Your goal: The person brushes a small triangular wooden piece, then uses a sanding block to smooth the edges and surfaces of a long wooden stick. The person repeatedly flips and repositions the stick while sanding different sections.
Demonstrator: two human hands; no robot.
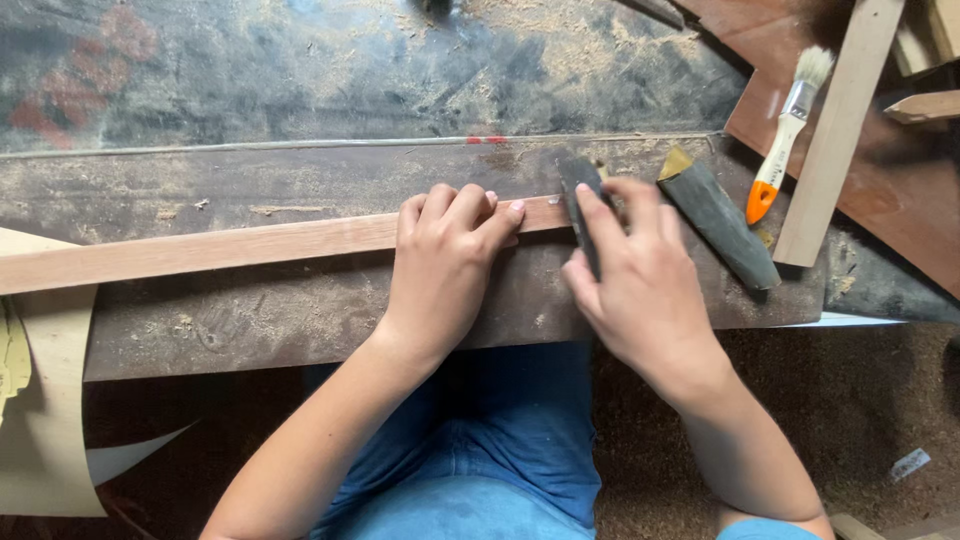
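View from above a dusty, dark table (250,330) strewn with sawdust. A long pale wooden strip (200,252) lies across it from the left edge towards the centre, its right end between the two hands. The left hand (440,265) rests on that end with the fingers curled and pressed together on top of the strip, the fingertips pointing right — a closed, pinning hold rather than a wrapped grasp. The right hand (635,275) grips a thin dark blade-like tool (580,205), fingers closed along it, index finger laid on its flat; the tool's upper end stands at the strip's right end, though contact there cannot be made out. Just beside the right hand lies a dark wedge-shaped block (720,225) with a yellowish tip, tilted on the table. Farther right, a small paintbrush (785,130) with an orange handle rests on a reddish board (900,180), beside a pale wooden batten (835,140).
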